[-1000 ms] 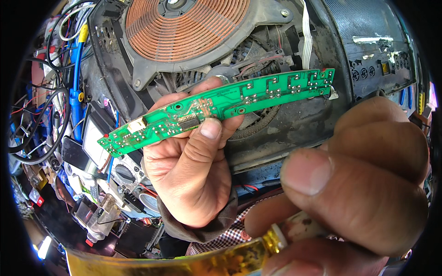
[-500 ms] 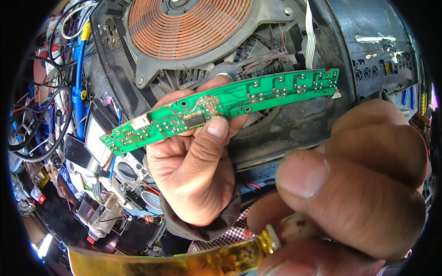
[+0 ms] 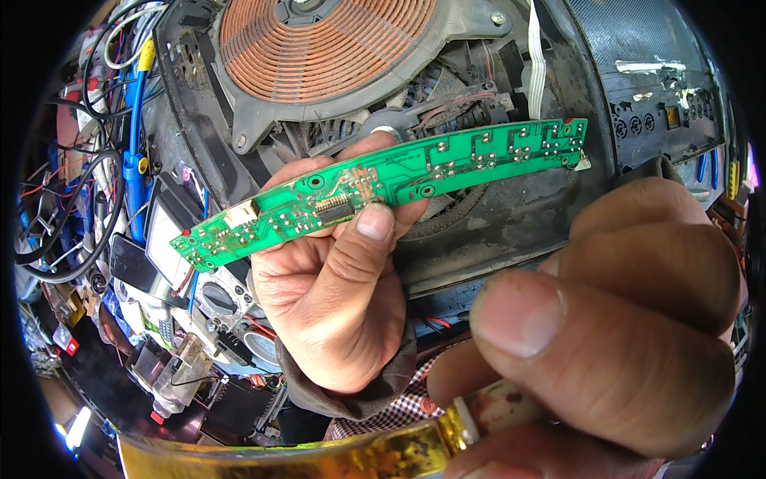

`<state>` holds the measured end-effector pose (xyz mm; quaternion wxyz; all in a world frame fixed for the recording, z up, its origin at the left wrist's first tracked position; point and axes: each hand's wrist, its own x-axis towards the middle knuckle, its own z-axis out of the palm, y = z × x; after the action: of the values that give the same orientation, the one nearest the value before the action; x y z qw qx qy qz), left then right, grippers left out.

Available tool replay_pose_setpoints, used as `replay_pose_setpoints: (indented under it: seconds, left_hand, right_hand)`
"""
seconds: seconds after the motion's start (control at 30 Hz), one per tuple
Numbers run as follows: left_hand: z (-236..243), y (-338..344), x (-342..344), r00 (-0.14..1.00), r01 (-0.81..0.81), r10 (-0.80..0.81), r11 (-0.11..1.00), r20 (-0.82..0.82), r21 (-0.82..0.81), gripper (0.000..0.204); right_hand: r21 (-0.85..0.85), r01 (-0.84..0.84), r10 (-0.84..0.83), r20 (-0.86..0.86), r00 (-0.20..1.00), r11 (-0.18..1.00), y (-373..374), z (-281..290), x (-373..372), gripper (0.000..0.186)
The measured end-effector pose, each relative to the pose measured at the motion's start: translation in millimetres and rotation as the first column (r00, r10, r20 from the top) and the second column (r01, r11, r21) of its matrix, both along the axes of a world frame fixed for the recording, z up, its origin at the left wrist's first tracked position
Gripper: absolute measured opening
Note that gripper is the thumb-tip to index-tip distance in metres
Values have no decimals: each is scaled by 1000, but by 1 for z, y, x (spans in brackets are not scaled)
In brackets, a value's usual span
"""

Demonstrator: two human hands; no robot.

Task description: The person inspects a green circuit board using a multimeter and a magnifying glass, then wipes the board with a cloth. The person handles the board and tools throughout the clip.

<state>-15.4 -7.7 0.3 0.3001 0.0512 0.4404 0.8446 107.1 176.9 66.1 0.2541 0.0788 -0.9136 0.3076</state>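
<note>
A long, narrow green circuit board (image 3: 471,166) is held up in front of me, tilted with its right end higher. My left hand (image 3: 335,299) grips it, thumb on the face beside a dark chip and fingers behind. A white connector (image 3: 241,213) sits toward the board's left end. Large and close at the lower right, my right hand (image 3: 614,319) pinches a shiny, see-through amber curved piece (image 3: 279,463) with a pale rim. That piece runs along the bottom edge, and its kind is unclear.
Behind the board lies an opened dark housing with a flat copper coil (image 3: 319,64) and a white ribbon cable (image 3: 537,72). To the left are a smartphone (image 3: 137,267), a multimeter (image 3: 219,302), a clear bottle (image 3: 183,375), blue leads (image 3: 134,176) and tangled black cables (image 3: 104,160).
My right hand and the amber piece have shifted slightly left. The board's left end has moved a touch left in my left hand, which keeps its grip.
</note>
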Motion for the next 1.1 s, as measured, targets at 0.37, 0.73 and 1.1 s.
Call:
replay_pose_setpoints:
  seconds: [0.37,0.73,1.1]
  left_hand:
    - [2,2,8,995,-60,59,998,82,2,45]
    - [-3,1,6,996,-46,44,999,80,18,45]
    - [-2,-1,7,997,-43,43,999,61,7,45]
  right_hand:
    - [0,4,-4,-2,1000,1000,-2,0,2,34]
    - [2,13,-13,-1,1000,1000,-1,0,-3,33]
    - [-5,14,-14,-14,1000,1000,0,0,-5,32]
